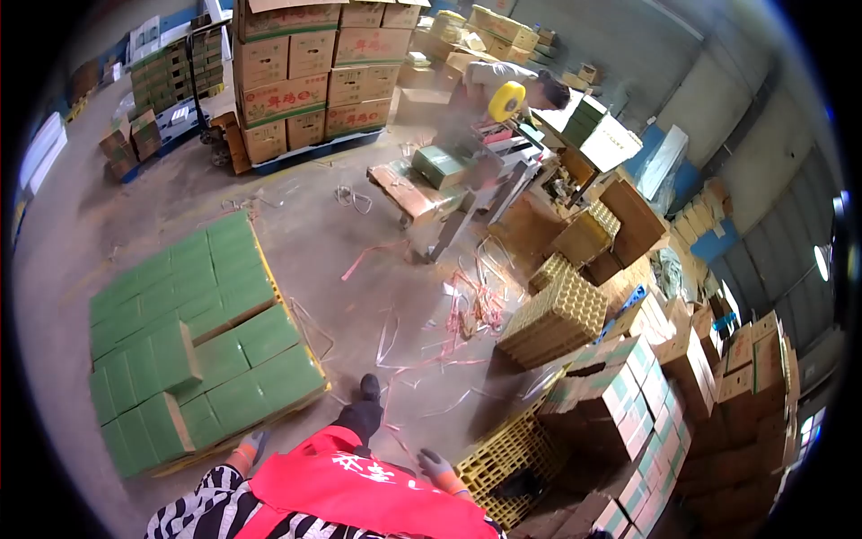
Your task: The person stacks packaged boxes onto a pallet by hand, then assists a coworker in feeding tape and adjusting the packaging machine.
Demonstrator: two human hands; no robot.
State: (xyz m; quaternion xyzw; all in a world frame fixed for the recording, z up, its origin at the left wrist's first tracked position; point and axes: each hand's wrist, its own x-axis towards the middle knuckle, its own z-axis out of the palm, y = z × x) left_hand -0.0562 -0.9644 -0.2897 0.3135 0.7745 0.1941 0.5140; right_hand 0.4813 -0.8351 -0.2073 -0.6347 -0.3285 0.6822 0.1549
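My left hand (254, 444), in a grey glove, hangs low beside the front edge of the pallet of green boxes (224, 364). It holds nothing that I can make out, and its fingers are small and unclear. My right hand (435, 463), also gloved in grey, is low at my other side, near the yellow plastic pallet (503, 449). Nothing shows in it and its fingers look apart. Between the hands are my red apron (359, 490) and one dark shoe (370, 387).
Pink and white straps (471, 301) litter the floor ahead. A co-worker (489, 81) bends by a metal machine (512, 162) with a green box (440, 166) beside it. Egg trays (561, 314) and stacked cartons (620, 404) stand right; tall cartons (287, 90) stand behind.
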